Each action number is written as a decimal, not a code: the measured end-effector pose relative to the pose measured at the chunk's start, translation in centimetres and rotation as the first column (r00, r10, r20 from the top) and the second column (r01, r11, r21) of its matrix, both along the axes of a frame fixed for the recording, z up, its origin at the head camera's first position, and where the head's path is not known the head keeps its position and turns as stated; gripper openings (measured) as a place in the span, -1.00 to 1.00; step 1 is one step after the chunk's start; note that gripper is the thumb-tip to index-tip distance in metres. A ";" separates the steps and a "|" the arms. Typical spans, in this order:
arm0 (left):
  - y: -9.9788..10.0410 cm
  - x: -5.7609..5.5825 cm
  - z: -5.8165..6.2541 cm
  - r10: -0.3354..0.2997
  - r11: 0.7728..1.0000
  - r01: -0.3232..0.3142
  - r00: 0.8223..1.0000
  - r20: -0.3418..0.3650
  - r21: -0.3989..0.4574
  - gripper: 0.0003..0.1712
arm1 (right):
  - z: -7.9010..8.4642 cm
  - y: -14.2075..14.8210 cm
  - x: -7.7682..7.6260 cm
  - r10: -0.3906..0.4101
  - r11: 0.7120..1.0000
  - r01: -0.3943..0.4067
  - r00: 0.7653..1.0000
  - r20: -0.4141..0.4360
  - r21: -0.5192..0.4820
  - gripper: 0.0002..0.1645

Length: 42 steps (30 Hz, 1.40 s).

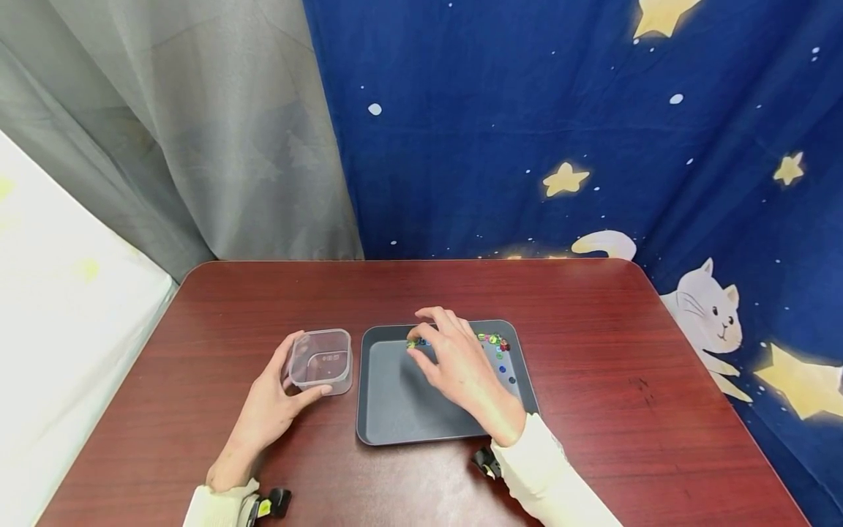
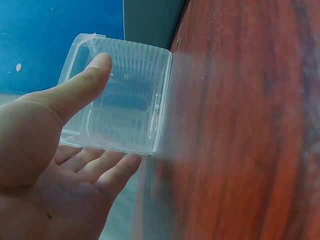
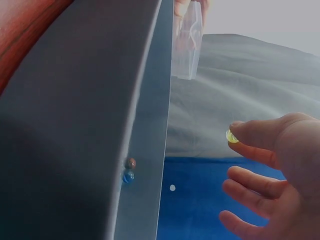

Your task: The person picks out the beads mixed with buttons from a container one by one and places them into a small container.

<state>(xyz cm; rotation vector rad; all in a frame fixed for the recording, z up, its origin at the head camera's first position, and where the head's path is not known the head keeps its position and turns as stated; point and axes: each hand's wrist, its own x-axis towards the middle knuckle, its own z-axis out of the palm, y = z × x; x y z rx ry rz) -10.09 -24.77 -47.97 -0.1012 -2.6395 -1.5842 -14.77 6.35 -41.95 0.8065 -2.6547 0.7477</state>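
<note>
"Container [image 1: 320,366]: where, and which way does it face?"

"Left of centre in the head frame, just beside the tray [image 1: 388,399], a narrow gap between. Mouth up, base toward the table [image 1: 593,351]. Near-square from above, so no clear long axis."

"Tray's axis?"

"Long side left to right across lower centre, right end a touch higher in the frame."

"Left hand [image 1: 271,399]?"

"Gripping the container: thumb along the near wall, fingers round the left side."

"Right hand [image 1: 461,373]?"

"Over the tray. Thumb and forefinger pinch a yellow marble [image 3: 231,136], seen right of centre in the right-wrist frame; remaining fingers loosely bent. Round piece, points no way."

"Materials?"

"Container: thin clear plastic, rounded corners, walls finely ribbed in the left-wrist frame. Tray: dark grey, smooth, shallow, raised rim, rounded corners. Yellow marble: glassy, translucent."

"Others?"

"Loose marbles [image 1: 494,339], mixed colours, strewn at the tray's upper edge and upper right. Right-wrist frame, lower left of centre: one reddish, one blue, touching or nearly, by the tray wall. Table: red-brown, streaked wood grain."
</note>
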 end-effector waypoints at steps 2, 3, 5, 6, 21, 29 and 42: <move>0.0 -0.1 0.0 -0.004 1.000 0.004 1.000 -0.005 0.003 0.12 | 0.1 -0.1 -0.1 0.004 1.000 -0.004 1.000 -0.004 0.002 -0.85; 0.1 -0.2 0.0 -0.005 1.000 0.005 1.000 -0.008 0.003 0.12 | 0.1 -0.1 -0.1 0.006 1.000 -0.006 1.000 -0.010 0.004 -0.85; 0.1 -0.2 0.0 -0.006 1.000 0.007 1.000 -0.011 0.009 0.12 | 0.2 -0.2 -0.2 0.009 1.000 -0.009 1.000 -0.015 0.010 -0.86; 0.1 -0.2 0.0 -0.006 1.000 0.006 1.000 -0.010 0.009 0.12 | 0.2 -0.3 -0.2 0.012 1.000 -0.012 1.000 -0.015 0.010 -0.86; 0.6 -0.3 -0.5 -0.004 1.000 0.004 1.000 -0.010 0.014 0.13 | 0.3 -0.6 -0.3 0.043 0.999 -0.042 0.999 -0.027 0.025 -0.85; 0.4 -0.4 -0.3 -0.008 1.000 0.008 1.000 -0.011 0.023 0.13 | 0.3 -1.1 -0.2 0.056 0.998 -0.055 0.998 -0.015 0.023 -0.86; 0.0 -0.1 0.0 -0.002 0.999 0.002 1.000 0.009 0.035 0.14 | 0.0 -2.0 -0.1 0.109 0.994 -0.107 0.993 -0.035 0.038 -0.82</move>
